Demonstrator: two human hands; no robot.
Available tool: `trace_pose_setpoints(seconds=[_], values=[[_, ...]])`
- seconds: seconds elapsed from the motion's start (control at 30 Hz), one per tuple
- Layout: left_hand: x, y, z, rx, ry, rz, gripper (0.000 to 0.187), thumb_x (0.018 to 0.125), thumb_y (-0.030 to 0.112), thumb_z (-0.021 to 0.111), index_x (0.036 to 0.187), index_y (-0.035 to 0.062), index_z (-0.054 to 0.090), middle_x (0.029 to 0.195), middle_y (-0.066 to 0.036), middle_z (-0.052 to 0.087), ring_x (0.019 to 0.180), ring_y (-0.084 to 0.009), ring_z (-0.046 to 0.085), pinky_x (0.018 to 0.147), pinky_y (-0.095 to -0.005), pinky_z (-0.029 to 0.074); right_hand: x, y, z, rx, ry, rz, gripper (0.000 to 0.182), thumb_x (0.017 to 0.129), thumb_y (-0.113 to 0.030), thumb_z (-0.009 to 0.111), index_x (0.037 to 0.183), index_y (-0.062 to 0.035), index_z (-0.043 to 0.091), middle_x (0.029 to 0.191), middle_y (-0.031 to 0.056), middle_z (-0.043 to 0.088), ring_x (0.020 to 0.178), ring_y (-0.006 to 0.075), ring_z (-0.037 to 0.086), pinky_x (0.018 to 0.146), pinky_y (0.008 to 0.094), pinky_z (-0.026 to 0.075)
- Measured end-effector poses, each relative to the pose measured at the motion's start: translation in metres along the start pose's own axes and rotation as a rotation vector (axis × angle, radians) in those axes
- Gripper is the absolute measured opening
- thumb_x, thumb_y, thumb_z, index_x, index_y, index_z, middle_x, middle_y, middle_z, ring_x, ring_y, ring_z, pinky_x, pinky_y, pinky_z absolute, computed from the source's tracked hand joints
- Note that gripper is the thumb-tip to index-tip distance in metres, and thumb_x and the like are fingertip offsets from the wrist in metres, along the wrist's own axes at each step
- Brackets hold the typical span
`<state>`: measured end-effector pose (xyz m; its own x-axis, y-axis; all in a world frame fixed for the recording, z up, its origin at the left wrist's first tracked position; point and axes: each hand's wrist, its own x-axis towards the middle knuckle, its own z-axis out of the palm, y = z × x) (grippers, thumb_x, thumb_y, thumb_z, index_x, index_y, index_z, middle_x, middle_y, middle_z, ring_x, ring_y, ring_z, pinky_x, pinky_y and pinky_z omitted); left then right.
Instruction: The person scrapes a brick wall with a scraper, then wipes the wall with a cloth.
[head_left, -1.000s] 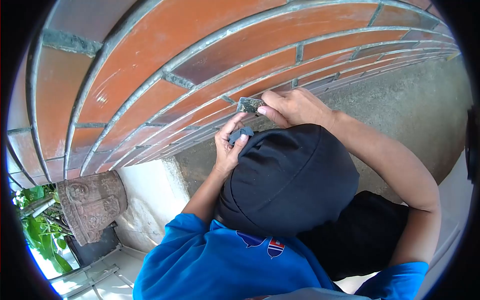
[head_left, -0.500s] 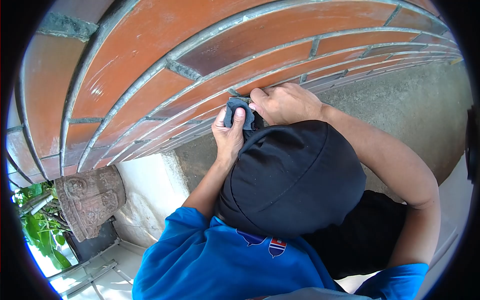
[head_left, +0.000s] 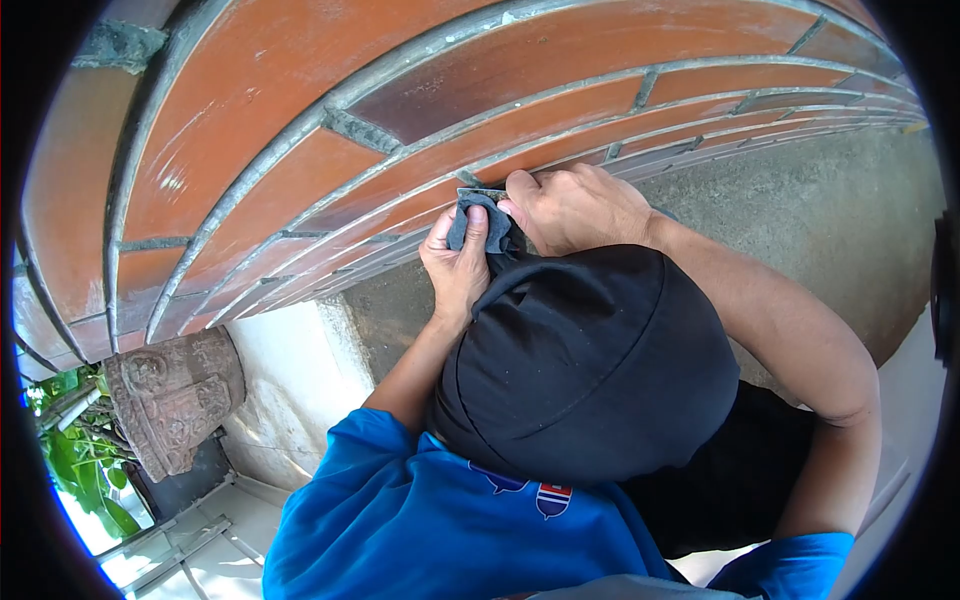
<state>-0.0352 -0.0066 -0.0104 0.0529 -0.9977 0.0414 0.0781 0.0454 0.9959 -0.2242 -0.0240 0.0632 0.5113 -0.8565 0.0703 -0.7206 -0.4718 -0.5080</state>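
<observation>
Brick wall: orange and brown courses (head_left: 250,120) curve across the view; grey concrete floor (head_left: 790,200) lies beyond.
Left hand: thumb and fingers (head_left: 455,270) clamped on a dark grey cloth (head_left: 497,228).
Right hand: closed (head_left: 585,210), pinching the end of a thin flat piece (head_left: 470,190), close beside the left.
Flat piece: near the wall, between the hands; mostly hidden by the cloth, one edge showing.
Change: a second ago the cloth sat below the piece, whose speckled face showed; now the cloth covers much of it, apparently against it, so both hands act on one spot.
Shirt: blue (head_left: 380,520), with small coloured prints (head_left: 553,500); no lettering or brand legible.
Background: carved planter (head_left: 180,400) beside green leaves (head_left: 90,450).
</observation>
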Motion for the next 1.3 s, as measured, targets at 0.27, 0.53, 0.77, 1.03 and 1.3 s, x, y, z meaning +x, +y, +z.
trace_pose_setpoints(seconds=[0.27, 0.53, 0.77, 1.03, 1.3], values=[[0.0, 0.002, 0.004, -0.037, 0.016, -0.014, 0.017, 0.097, 0.016, 0.067, 0.1, -0.0005, 0.072, 0.09, 0.003, 0.068, 0.08, -0.0037, 0.055, 0.073, -0.0209, 0.047, 0.003, -0.002, -0.002, -0.058, 0.009, -0.03, 0.031, 0.102, -0.025, 0.048, 0.085, 0.0003, 0.053, 0.059, 0.02, 0.064, 0.062, 0.0385, 0.07, 0.058, 0.0448, 0.058], [0.002, 0.0, 0.002, -0.057, -0.002, -0.003, 0.018, 0.097, 0.017, 0.068, 0.098, -0.001, 0.071, 0.089, 0.002, 0.067, 0.08, -0.004, 0.055, 0.073, -0.0212, 0.047, 0.007, -0.009, -0.016, -0.068, -0.149, 0.025, 0.024, 0.092, -0.014, 0.052, 0.096, 0.0083, 0.058, 0.074, 0.0246, 0.07, 0.073, 0.0348, 0.074, 0.066, 0.0419, 0.061], [0.001, -0.001, 0.001, -0.04, 0.02, -0.008, 0.017, 0.097, 0.016, 0.068, 0.098, -0.0009, 0.071, 0.089, 0.003, 0.067, 0.08, -0.0038, 0.054, 0.073, -0.0211, 0.047, 0.007, -0.007, -0.012, -0.058, -0.129, 0.015, 0.024, 0.089, -0.012, 0.053, 0.098, 0.0098, 0.059, 0.073, 0.0243, 0.07, 0.072, 0.0336, 0.074, 0.066, 0.0411, 0.061], [0.0, 0.0, 0.004, -0.07, 0.017, -0.008, 0.017, 0.098, 0.016, 0.066, 0.099, -0.0008, 0.071, 0.089, 0.003, 0.067, 0.08, -0.0034, 0.055, 0.073, -0.0211, 0.047, 0.007, -0.006, -0.011, -0.071, -0.108, 0.0, 0.023, 0.088, -0.01, 0.053, 0.098, 0.0096, 0.06, 0.072, 0.0245, 0.07, 0.07, 0.034, 0.074, 0.063, 0.0418, 0.061], [0.0, -0.004, 0.0, -0.061, 0.01, 0.021, 0.018, 0.098, 0.016, 0.065, 0.101, -0.0008, 0.071, 0.091, 0.002, 0.067, 0.081, -0.0036, 0.055, 0.074, -0.0209, 0.047, 0.006, -0.006, -0.011, -0.076, -0.096, 0.003, 0.025, 0.088, -0.013, 0.055, 0.097, 0.0089, 0.062, 0.076, 0.0236, 0.071, 0.076, 0.0349, 0.074, 0.07, 0.0439, 0.061]])
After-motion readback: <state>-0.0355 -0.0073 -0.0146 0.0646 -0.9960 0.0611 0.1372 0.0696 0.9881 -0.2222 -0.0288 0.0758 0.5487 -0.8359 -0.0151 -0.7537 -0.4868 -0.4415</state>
